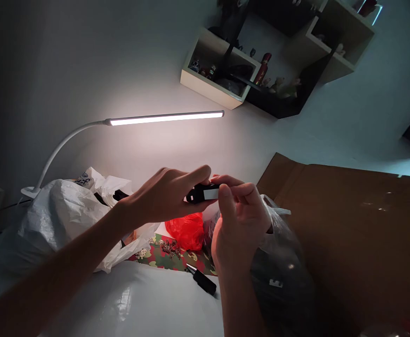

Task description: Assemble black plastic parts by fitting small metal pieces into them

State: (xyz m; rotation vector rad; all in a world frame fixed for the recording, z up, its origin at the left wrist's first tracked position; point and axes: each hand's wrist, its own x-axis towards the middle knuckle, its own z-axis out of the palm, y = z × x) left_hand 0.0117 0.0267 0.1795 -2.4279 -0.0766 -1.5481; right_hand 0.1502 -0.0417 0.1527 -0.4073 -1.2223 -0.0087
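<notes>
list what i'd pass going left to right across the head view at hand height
white plastic bag → left hand → small black item pinched between both hands → right hand → brown cardboard

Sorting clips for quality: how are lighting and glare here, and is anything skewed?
Head view: the lamp is blown out white, the main light; the left hand and right hand on the black object look dim; the glossy table shows glare; the shelf slants, so the frame is tilted.
</notes>
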